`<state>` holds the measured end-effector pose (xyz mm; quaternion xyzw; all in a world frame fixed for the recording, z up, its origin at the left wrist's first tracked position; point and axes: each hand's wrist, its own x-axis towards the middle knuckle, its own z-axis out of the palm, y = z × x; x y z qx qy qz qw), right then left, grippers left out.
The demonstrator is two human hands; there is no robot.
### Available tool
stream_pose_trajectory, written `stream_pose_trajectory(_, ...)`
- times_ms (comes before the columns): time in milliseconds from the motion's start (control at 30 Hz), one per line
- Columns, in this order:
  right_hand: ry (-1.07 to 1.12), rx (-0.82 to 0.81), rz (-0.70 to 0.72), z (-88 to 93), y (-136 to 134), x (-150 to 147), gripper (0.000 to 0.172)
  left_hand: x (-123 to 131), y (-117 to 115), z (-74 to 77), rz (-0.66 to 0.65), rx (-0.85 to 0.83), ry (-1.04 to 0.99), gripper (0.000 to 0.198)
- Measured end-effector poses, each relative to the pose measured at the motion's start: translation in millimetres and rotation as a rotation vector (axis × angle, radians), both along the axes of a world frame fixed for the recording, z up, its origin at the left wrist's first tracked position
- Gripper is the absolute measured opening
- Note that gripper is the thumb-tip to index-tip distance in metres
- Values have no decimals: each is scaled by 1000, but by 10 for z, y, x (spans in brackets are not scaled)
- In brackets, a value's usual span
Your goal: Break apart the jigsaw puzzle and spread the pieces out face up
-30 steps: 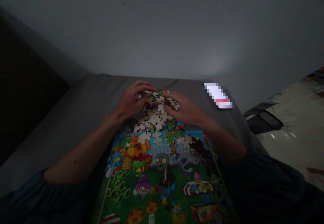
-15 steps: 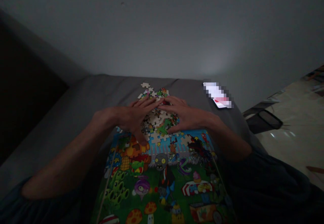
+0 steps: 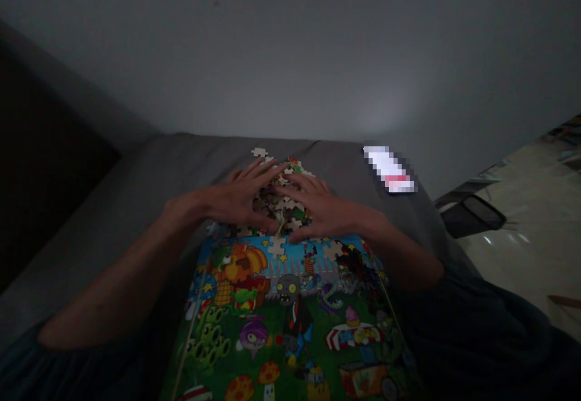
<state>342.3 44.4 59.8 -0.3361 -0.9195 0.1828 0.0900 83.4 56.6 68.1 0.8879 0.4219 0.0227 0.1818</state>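
A heap of loose jigsaw pieces (image 3: 281, 204) lies on a grey cushion (image 3: 149, 189), just beyond a colourful cartoon puzzle board (image 3: 290, 316) that rests on my lap. My left hand (image 3: 236, 198) lies flat on the left side of the heap, fingers stretched out and pointing right. My right hand (image 3: 318, 210) lies flat on the right side, fingers spread and pointing left. The fingertips of both hands nearly meet over the pieces. A few single pieces (image 3: 259, 152) lie beyond the hands, and a few sit on the board's top edge.
A lit phone (image 3: 389, 170) lies on the cushion at the right. The cushion ends at the right, where a pale floor (image 3: 521, 237) and a dark object (image 3: 476, 216) show. A plain wall rises behind. The room is dim.
Both hands went from curled over the far part of the heap to lying flat on it, closer to the board. The pieces are gathered more tightly between them.
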Motion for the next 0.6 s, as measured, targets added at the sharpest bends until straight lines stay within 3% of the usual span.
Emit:
stream_pose_trajectory(67,3,57,-73,3,33,13,87,66,-59,-13,-65,-35,19,147)
stream_pose_trajectory(167,16,87,-154,38,74,58,69,134,-105,-47,-77,-50,60,158)
stream_pose_trajectory(233,33,55,-128,64,80,98,77,135,-91,-67,-48,-31,54,156)
stream_pose_trajectory(400,-20,-90,-1,83,84,222,132,86,-32,-74,-22,-14,9,129)
stream_pose_trajectory(467,-57,-108,7,74,111,260,133,103,-45,-70,-37,-30,26,133)
stream_pose_trajectory(600,2,-15,-52,64,192,287,111,159,-69,-80,-35,-37,66,138)
